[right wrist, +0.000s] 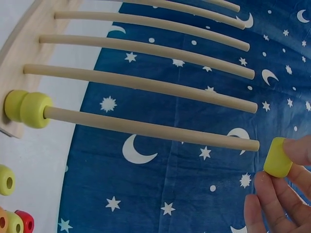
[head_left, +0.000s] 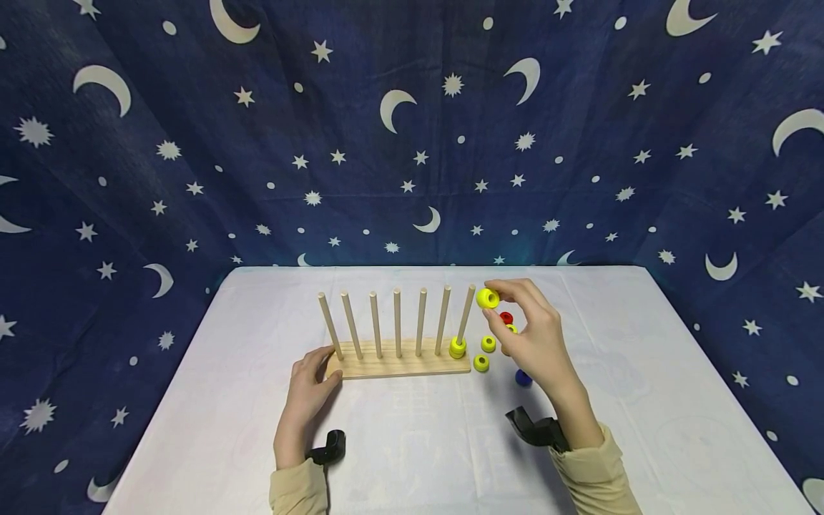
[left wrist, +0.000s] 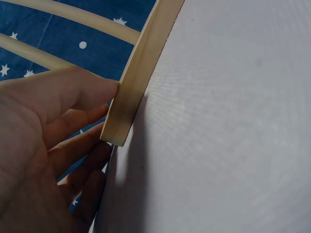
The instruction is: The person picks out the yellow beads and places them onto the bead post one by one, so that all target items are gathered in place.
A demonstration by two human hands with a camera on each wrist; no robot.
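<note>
A wooden peg rack (head_left: 402, 366) with a row of upright pegs stands on the table. My left hand (head_left: 307, 390) grips its left end, thumb at the front edge and fingers behind; the left wrist view shows the thumb against the base (left wrist: 127, 99). Between the thumb and fingers of my right hand (head_left: 536, 332) is a yellow bead (head_left: 488, 298). This bead (right wrist: 278, 158) is just off the tip of the rightmost peg (right wrist: 155, 130), apart from it. Two yellow beads (right wrist: 35, 109) sit stacked at the foot of that peg.
Right of the rack lie loose beads: yellow ones (head_left: 481, 363), a red one (head_left: 506, 317) and a blue one (head_left: 523, 378), some partly hidden by the right hand. An orange bead (right wrist: 3, 221) shows in the right wrist view. A star-patterned cloth (head_left: 412, 143) hangs behind the table.
</note>
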